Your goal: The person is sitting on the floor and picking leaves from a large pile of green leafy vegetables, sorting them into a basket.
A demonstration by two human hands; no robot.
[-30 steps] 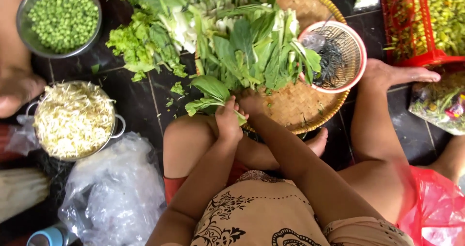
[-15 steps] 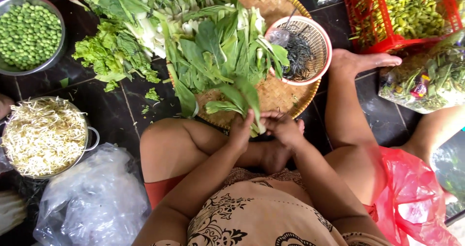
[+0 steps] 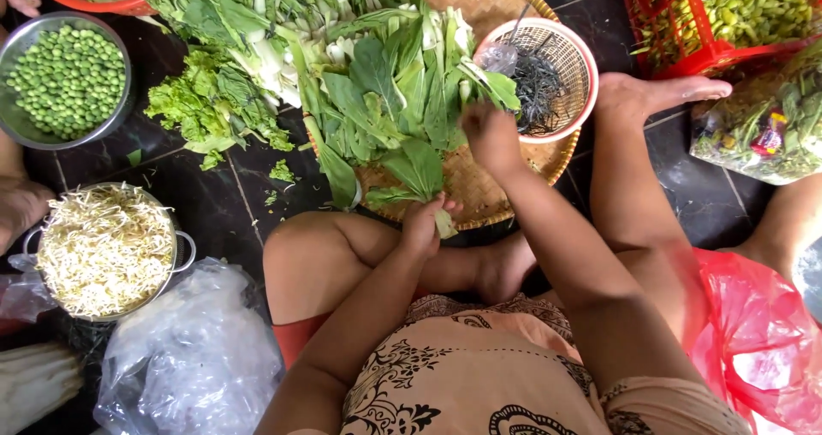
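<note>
Sorting step, I judge: the left hand [image 3: 422, 223] pinches a green leafy stalk [image 3: 415, 165] at the round woven bamboo tray's [image 3: 479, 187] near edge, while the right hand [image 3: 490, 135], loosely closed, touches leaves; stripping needs a firm pull.

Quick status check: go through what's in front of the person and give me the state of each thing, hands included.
left hand: closed on the leafy stalk's base
right hand: reaching into the leaves, grip unclear
leafy stalk: held over the woven tray
woven tray: piled with greens
small basket: holds dark strands
metal bowl: full of green peas
pot: heaped with bean sprouts
</note>
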